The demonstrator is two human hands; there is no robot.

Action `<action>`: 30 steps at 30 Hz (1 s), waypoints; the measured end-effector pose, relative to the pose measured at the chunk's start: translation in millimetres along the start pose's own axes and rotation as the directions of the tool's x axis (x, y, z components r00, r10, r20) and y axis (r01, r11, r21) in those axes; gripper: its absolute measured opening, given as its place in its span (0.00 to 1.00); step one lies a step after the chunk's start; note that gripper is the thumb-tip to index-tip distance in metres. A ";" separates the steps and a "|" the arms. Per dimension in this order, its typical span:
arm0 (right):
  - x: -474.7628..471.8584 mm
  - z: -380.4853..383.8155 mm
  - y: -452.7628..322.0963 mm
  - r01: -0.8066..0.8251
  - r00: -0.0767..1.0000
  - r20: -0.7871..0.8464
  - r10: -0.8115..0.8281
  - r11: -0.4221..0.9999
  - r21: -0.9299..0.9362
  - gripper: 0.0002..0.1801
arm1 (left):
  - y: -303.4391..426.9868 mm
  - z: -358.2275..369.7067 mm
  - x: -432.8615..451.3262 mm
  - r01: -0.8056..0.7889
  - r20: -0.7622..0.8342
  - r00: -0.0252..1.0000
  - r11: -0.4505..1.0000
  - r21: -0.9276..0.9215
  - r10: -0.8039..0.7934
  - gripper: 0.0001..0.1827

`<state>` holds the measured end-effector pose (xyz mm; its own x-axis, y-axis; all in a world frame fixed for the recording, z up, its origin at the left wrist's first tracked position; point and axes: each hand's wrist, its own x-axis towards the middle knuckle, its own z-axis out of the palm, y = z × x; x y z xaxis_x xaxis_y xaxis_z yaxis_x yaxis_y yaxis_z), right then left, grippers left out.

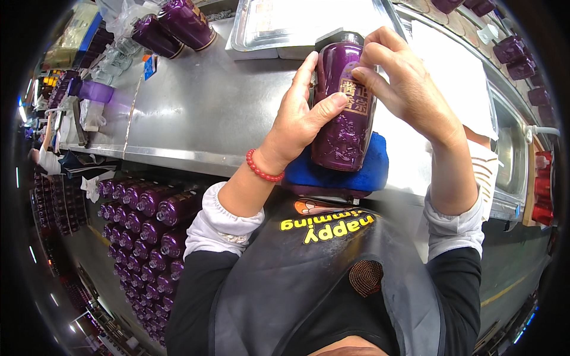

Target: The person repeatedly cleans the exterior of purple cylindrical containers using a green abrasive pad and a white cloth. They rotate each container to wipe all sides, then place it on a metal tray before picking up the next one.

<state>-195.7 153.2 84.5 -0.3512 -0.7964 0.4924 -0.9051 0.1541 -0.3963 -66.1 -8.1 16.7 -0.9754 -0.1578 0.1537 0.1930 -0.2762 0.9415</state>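
A glossy purple glass bottle (pixel 340 138) with gold lettering lies on its side, its base over a folded blue cloth (pixel 380 162) and its clear neck pointing away from me. My left hand (pixel 300 109) holds the bottle along its left side, thumb across the front. My right hand (pixel 396 75) is at the bottle's upper right, its fingers curled and thumb and fingertips close together at the decorated face beside the lettering. Whether something thin is between those fingertips cannot be told. Part of a dark support (pixel 327 41) shows behind the bottle's neck.
A steel worktop (pixel 191 102) spans the front. At its back stand two purple bottles (pixel 187 22) and a metal tray (pixel 249 26). White sheets (pixel 449 80) lie on the right. Stacked purple bottles (pixel 151 200) fill the space below left. A person (pixel 46 158) is at far left.
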 end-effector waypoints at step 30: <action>2.3 -12.0 3.1 -0.002 0.990 -0.139 -0.014 0.993 -0.117 0.10 | -3.8 5.3 0.2 -0.015 -0.017 1.000 1.000 0.001 0.015 0.46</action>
<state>-202.2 158.9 93.8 -0.3683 -0.7092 0.6011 -0.9261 0.2230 -0.3043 -67.6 -2.0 14.7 -0.9705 -0.1778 0.1630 0.2078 -0.2729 0.9393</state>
